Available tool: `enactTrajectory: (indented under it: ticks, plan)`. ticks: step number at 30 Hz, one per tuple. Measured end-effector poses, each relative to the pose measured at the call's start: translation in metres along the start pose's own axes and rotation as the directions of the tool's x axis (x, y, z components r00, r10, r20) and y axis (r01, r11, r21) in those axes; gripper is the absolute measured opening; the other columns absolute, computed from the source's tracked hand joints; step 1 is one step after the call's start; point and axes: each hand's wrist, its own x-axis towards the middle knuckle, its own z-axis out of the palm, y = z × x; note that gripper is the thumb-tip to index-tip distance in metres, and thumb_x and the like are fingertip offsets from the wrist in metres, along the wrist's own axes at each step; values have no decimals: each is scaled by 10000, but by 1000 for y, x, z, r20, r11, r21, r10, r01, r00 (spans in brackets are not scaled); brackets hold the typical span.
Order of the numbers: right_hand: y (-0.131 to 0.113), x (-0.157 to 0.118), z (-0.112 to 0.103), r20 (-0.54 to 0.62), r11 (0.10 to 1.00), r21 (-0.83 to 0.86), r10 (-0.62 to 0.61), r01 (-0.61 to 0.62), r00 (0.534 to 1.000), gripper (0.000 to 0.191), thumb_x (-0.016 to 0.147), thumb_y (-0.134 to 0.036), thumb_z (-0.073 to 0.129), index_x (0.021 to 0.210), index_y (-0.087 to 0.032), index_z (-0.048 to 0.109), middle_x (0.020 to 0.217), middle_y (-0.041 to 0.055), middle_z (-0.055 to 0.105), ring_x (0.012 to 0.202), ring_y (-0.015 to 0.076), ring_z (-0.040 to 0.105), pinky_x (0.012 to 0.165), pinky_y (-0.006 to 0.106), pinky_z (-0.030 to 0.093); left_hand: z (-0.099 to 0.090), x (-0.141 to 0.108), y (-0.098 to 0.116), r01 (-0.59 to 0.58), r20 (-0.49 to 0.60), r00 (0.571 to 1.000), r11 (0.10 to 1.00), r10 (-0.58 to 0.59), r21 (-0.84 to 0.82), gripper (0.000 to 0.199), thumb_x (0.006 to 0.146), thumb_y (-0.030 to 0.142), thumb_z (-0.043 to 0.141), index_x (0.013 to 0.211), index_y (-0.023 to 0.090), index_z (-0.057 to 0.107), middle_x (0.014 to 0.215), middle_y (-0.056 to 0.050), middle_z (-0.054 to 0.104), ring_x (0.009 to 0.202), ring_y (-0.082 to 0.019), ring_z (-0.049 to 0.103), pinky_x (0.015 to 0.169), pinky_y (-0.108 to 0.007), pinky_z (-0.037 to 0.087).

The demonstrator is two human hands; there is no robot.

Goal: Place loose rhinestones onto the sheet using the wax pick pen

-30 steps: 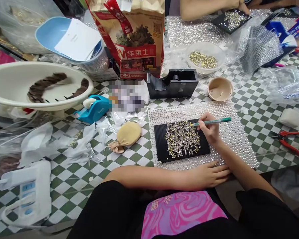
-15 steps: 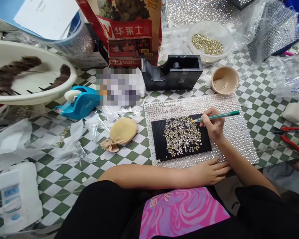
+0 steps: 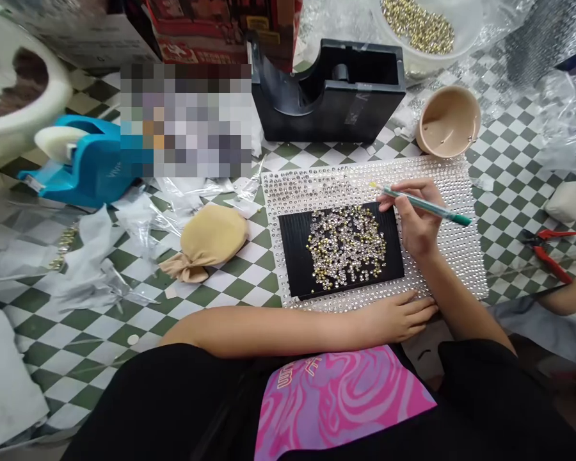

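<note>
My right hand [image 3: 418, 218] grips a green pen-like stick [image 3: 429, 206] above the right part of a rhinestone sheet [image 3: 454, 256]. The stick's yellowish tip points left, over the sheet just beyond the far edge of a black board [image 3: 295, 256]. Many loose silver and gold rhinestones [image 3: 348, 246] are spread on that board, which lies on the sheet. My left hand [image 3: 400, 317] rests flat, palm down, at the sheet's near edge, fingers spread and pointing right, with nothing in it.
Beyond the sheet stand a black tape dispenser [image 3: 331, 96], a beige cup [image 3: 448, 121] and a bowl of gold stones [image 3: 420, 29]. Leftward lie a tan pouch [image 3: 214, 234] and a blue tape dispenser [image 3: 93, 163]. Red-handled pliers [image 3: 550, 253] and another person's arm [image 3: 571, 294] are at right.
The stick's tip has moved from the stones on the black board to above the sheet beyond it, and its green end has swung nearer to me. The camera view has shifted closer.
</note>
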Motion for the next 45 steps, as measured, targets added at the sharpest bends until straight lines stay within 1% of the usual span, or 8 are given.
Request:
enactTrajectory:
  ticks: [3, 6, 12, 19, 23, 26, 33, 45]
  plan:
    - [-3, -5, -1, 43, 999, -21, -26, 27, 999, 161, 885, -354, 677, 989, -256, 603, 817, -14, 662, 724, 138, 711, 593, 279, 609, 6, 2, 3, 14, -23, 1000, 1000, -15, -22, 345, 1019, 266, 460, 1296, 148, 628, 1499, -90, 549, 1407, -203, 515, 1200, -398, 453]
    - [-4, -12, -3, 81, 995, -61, -72, 77, 994, 98, 898, -282, 636, 988, -260, 605, 774, -24, 642, 641, 119, 690, 495, 241, 556, 10, 2, 6, 20, -47, 999, 999, -22, -41, 371, 956, 368, 625, 1264, 162, 618, 1460, -112, 553, 1354, -246, 539, 1160, -501, 479]
    - [-4, -17, -8, 113, 978, -150, -128, 144, 985, 77, 827, -185, 621, 867, -250, 627, 629, -53, 562, 409, 65, 497, 343, 222, 365, 7, 3, 9, 40, -34, 999, 997, -42, -65, 383, 948, 383, 635, 1265, 171, 605, 1422, -110, 558, 1308, -255, 554, 1120, -507, 505]
    - [-5, -16, -10, 127, 956, -236, -147, 174, 981, 95, 779, -177, 637, 827, -259, 642, 560, -68, 539, 370, 68, 400, 337, 244, 311, 2, 5, 7, 23, 11, 1000, 996, -22, -89, 416, 952, 401, 628, 1300, 177, 592, 1452, -115, 547, 1336, -260, 544, 1145, -522, 486]
    - [-4, -19, -10, 90, 963, -227, -130, 148, 987, 40, 807, -233, 656, 835, -260, 645, 582, -53, 572, 376, 84, 447, 334, 258, 320, -4, 7, 3, 12, 83, 997, 996, -5, -92, 390, 1035, 267, 432, 1383, 142, 557, 1535, -90, 510, 1422, -188, 498, 1200, -374, 458]
    - [-3, -20, -8, 36, 976, -191, -100, 106, 994, 34, 855, -278, 640, 861, -245, 634, 639, -34, 606, 416, 93, 526, 339, 250, 330, -11, 9, 0, 10, 145, 989, 996, 2, -87, 509, 1034, 133, 203, 1437, 133, 514, 1564, -26, 483, 1445, -123, 476, 1179, -237, 459]
    - [-6, 0, -4, -99, 986, -142, -106, 92, 989, 82, 878, -288, 672, 879, -222, 623, 762, -30, 596, 536, 87, 636, 401, 234, 432, -24, 9, -6, -1, 210, 978, 997, 16, -71, 554, 1023, 112, 142, 1481, 143, 452, 1588, 3, 440, 1471, -96, 433, 1211, -223, 434]
    - [0, 17, -1, 22, 961, -269, -64, 68, 998, 191, 901, -433, 679, 846, -262, 615, 774, 2, 624, 575, 127, 651, 455, 289, 501, -22, 11, -5, 15, 204, 979, 998, -1, -68, 555, 1019, 116, 165, 1468, 176, 484, 1587, 25, 439, 1477, -89, 422, 1206, -213, 430]
